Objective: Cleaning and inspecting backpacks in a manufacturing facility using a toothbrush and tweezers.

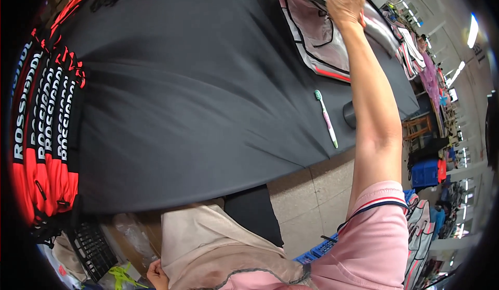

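"What fills most of the view?"

"The black cloth, creased and spread across the middle. Next in size, the red-and-black stack lines the left edge."

"And the piece being handled?"

"The grey bag, with its black piping and red strip. It lies on the cloth at the upper right, partly behind the forearm."

"How are the hands placed?"

"The right hand is over the bag at the top edge. Its fingertips are hidden, so I can't tell whether they are clamped on it. The left hand is curled low at the lower left, beside the beige apron; its grip I can't tell either."

"How would you handle it well?"

"I'd bring in the left hand, take the firm piped edge rather than the thin panel, and smooth outward so nothing folds under. The forearm should clear the dark cup and, smallest of all, the toothbrush, near the right-hand table edge."
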`<state>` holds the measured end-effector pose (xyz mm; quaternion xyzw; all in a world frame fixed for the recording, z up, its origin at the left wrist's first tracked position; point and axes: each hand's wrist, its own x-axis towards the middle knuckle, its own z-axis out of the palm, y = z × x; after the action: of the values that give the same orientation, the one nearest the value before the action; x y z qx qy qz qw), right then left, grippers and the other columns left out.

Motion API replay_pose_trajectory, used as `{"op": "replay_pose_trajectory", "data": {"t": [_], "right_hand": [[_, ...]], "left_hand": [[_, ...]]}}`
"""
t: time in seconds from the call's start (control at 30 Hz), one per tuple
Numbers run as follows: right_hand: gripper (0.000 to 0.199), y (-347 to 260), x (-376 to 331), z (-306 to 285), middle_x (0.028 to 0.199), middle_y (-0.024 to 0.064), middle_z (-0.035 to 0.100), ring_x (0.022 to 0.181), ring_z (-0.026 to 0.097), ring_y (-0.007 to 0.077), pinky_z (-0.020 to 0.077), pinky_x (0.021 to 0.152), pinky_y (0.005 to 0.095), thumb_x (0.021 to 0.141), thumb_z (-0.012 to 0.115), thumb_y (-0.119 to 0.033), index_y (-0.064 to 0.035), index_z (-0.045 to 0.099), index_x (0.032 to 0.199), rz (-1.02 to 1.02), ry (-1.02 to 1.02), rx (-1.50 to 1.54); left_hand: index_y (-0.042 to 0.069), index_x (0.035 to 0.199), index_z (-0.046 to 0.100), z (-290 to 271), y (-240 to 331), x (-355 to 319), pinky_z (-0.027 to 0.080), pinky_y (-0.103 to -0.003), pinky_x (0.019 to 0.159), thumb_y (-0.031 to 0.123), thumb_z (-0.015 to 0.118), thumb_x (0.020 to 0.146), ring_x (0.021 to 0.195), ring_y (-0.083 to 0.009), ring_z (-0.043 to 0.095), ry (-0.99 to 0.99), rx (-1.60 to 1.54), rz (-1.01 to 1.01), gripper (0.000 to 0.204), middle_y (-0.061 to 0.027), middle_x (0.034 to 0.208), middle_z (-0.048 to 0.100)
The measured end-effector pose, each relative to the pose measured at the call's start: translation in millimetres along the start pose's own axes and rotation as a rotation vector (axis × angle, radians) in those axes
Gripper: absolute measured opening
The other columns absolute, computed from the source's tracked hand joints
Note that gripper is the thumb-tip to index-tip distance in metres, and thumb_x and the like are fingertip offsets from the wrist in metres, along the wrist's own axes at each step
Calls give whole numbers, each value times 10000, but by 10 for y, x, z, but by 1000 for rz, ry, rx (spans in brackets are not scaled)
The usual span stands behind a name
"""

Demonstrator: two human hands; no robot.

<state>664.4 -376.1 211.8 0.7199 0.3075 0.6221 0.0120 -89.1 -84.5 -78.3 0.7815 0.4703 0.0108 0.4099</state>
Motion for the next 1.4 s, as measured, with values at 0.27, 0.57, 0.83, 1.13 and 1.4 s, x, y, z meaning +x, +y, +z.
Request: {"op": "replay_pose_trajectory", "data": {"t": [0.27, 0.57, 0.83, 1.13, 1.4], "right_hand": [[103, -1938, -365, -471, 754, 53, 529, 743, 568, 256, 424, 653, 386, 744, 604, -69, -124, 626, 827, -29, -31, 377], [253, -3109, -1380, -1440, 783, 18, 536, 746, 577, 212, 447, 636, 346, 669, 684, -28, -130, 645, 898, 329, -354, 651], [218, -3006, -1436, -2353, 816, 13, 623, 703, 583, 169, 461, 611, 293, 730, 732, 45, -69, 691, 911, 605, -450, 1105], [54, -2130, -1886, -2925, 676, -102, 484, 551, 328, -11, 228, 488, 187, 905, 712, -106, -56, 695, 895, 1498, -114, 1053], [103, -1954, -2335, -3114, 687, -100, 482, 552, 304, -13, 202, 482, 194, 919, 692, -108, -44, 663, 844, 1581, -142, 960]], "left_hand": [[-45, 1111, 645, -186, 754, 224, 556, -278, 737, 29, 511, 983, 838, -186, 669, -66, -87, 364, 200, -138, 1035, 672], [-17, 1263, 577, 378, 2498, 1472, 536, -234, 738, 142, 576, 988, 851, -116, 626, 19, -895, 358, 318, -99, 1090, 658], [132, 1368, 518, 714, 3295, 1520, 143, -574, 1167, 12, 629, 737, 1374, -331, 366, 329, 334, 1344, 652, -115, 1407, 477], [153, 1119, 664, 1082, 3853, 1716, 484, -388, 735, 265, 714, 812, 756, -241, 633, 67, 305, 1667, 331, -58, 813, 672], [-34, 888, 691, -196, 4783, 1456, 447, -221, 676, 201, 635, 971, 727, -42, 520, 280, -584, 1218, 255, 26, 804, 636]]}}
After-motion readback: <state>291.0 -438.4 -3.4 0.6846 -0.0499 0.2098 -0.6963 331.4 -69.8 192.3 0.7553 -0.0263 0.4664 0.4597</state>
